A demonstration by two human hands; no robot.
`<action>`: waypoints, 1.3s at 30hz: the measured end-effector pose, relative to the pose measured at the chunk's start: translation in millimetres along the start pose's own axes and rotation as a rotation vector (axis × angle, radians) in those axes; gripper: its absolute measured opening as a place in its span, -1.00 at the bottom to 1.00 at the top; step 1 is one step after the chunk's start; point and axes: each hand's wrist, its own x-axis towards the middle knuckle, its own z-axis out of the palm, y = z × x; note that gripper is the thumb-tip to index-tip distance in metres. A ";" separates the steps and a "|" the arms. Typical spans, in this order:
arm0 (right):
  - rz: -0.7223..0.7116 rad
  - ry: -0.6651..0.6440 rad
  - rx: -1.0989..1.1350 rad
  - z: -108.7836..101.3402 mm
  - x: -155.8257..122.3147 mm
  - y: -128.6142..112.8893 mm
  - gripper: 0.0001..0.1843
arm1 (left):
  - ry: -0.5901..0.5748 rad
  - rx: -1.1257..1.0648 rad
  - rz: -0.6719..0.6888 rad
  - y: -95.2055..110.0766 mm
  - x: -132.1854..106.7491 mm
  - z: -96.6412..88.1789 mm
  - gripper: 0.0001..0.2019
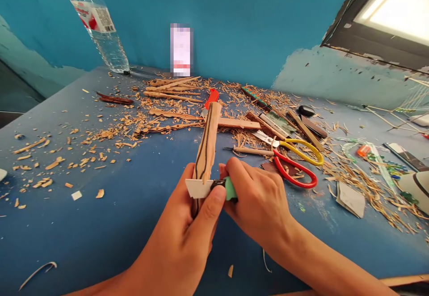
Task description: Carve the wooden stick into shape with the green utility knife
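Head view is showing two bare hands working low in the middle of a blue table (100, 224). The left hand (187, 238) is gripping the bottom end of a long pale wooden stick with dark wavy lines drawn on it (208, 144), with its fingers wrapped tight around it. The stick is pointing up toward 12 o'clock, leaning a little to the right. The right hand (258, 197) is sitting at 3 o'clock from the left hand, pinching a small knife with a green handle and a flat white blade (209, 188). The blade is lying across the stick, touching it just above the left thumb.

Red and yellow scissors (295, 162) are lying at 2 o'clock from the right hand, close by. Light brown wood shavings (110, 130) are spreading over the table toward 11 o'clock. More carved wooden sticks (170, 88) are resting at 12 o'clock, far back. A clear plastic water bottle with a red and white label (100, 27) is standing at 11 o'clock by the blue wall (251, 19).
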 end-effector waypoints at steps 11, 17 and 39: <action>-0.039 0.091 -0.172 7.6 8.4 -10.5 -0.73 | 0.070 -0.144 -0.126 5.8 3.5 6.6 -0.44; -0.015 0.026 -0.095 7.8 8.3 -7.7 -0.83 | 0.107 -0.052 -0.084 4.7 5.8 4.3 -0.53; 0.206 -0.094 1.056 -24.6 11.4 17.4 -0.73 | -0.120 0.031 -0.029 23.2 3.5 -17.9 -0.67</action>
